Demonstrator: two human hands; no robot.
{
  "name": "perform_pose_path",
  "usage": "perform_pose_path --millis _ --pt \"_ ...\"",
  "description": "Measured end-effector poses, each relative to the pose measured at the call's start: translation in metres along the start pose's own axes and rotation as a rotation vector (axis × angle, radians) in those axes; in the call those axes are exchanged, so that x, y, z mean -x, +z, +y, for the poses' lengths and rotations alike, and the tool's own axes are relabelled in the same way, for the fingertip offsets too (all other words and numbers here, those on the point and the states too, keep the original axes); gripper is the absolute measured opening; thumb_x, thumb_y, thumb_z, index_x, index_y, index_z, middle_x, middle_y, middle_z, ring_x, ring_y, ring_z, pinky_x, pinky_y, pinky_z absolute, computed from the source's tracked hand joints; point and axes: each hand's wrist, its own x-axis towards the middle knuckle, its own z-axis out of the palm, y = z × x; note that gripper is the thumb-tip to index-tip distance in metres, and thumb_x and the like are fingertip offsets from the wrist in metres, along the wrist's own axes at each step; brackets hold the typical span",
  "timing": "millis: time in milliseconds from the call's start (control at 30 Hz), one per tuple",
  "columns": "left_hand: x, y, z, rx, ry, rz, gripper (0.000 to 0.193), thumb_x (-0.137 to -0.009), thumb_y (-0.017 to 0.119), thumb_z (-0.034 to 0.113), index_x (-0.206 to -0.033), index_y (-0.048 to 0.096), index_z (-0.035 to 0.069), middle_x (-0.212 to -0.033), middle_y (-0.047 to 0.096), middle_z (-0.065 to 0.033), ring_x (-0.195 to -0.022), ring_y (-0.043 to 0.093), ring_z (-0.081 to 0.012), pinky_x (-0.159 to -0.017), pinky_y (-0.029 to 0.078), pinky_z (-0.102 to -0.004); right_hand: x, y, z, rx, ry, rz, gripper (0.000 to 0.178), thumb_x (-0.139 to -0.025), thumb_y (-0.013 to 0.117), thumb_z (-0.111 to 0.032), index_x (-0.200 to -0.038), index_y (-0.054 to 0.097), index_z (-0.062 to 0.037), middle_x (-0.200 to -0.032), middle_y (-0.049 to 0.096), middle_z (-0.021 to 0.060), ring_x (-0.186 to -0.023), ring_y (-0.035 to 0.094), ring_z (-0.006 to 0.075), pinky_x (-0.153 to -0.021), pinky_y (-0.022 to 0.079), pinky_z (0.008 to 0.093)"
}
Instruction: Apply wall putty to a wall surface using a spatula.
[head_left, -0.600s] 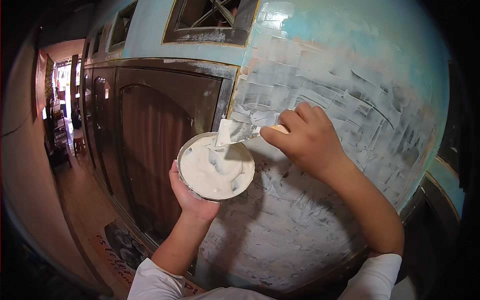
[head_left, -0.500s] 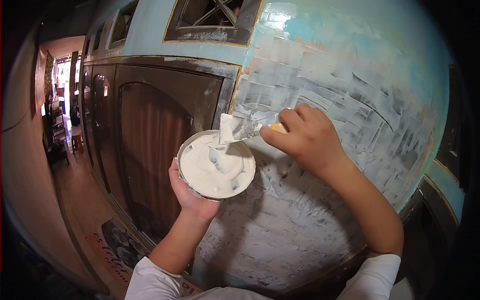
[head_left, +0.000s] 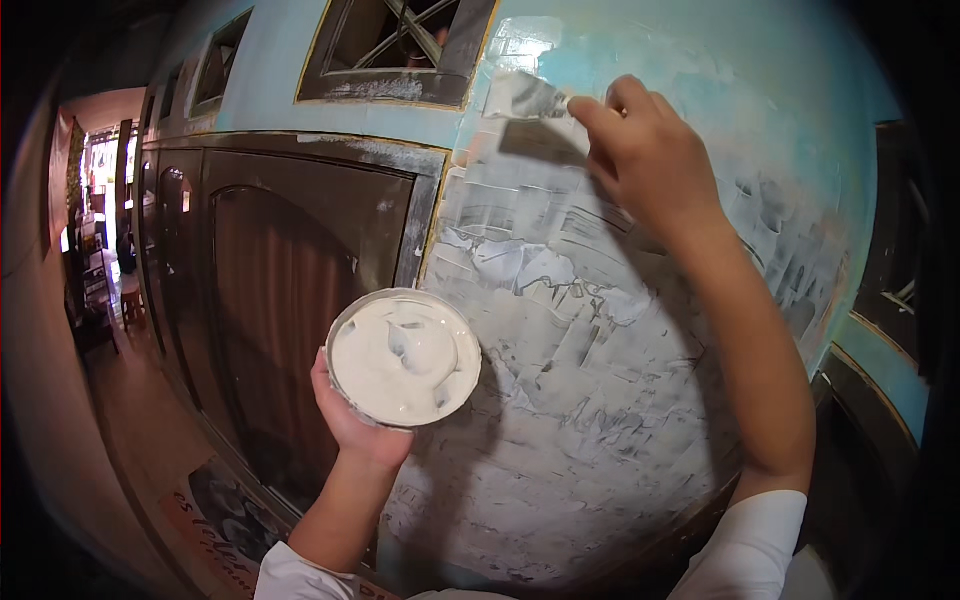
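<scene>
So down in the lower middle, the left hand (head_left: 365, 430) is wrapped around the side and underside of a round tub (head_left: 372, 419), and the white paste (head_left: 430, 350) in it comes up pretty near the rim. One careless tilt while the eyes are on the wall and I'd bet some slops over. Upper right of centre, the right hand (head_left: 655, 160) is closed on a putty knife (head_left: 525, 97), blade pointing left. Can't really tell if the blade touches the wall (head_left: 560, 420) or just hovers; too steep an angle there could gouge the smeared coat, and a heavy load might drop off. Further back, the dark window frame (head_left: 318, 88) at upper left-centre sits near the blade tip, so a wide leftward swipe could smear it.
</scene>
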Motion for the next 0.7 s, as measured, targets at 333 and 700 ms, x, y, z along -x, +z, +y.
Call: perform_pose_path --millis 333,700 --pt "0.020 -0.024 0.016 -0.027 0.031 0.069 0.057 -0.098 0.035 0.046 -0.137 0.049 0.007 -0.141 0.050 -0.0108 -0.128 0.047 -0.0302 -0.111 0.034 -0.0453 -0.022 -0.003 0.058 0.145 0.047 -0.056 0.021 -0.082 0.065 -0.013 -0.102 0.060 -0.0154 -0.089 0.055 0.0080 -0.081 0.062 0.0284 -0.067 0.052 0.0416" --pt "0.024 -0.035 0.022 -0.042 0.010 0.139 0.057 -0.097 0.036 0.046 -0.138 0.049 0.008 -0.142 0.049 -0.0099 -0.130 0.046 -0.0304 -0.112 0.033 -0.0456 -0.008 -0.040 0.096 0.107 0.039 -0.199 0.017 -0.084 0.060 -0.012 -0.100 0.057 -0.0127 -0.089 0.054 0.0083 -0.077 0.060 0.0304 -0.066 0.049 0.0422"
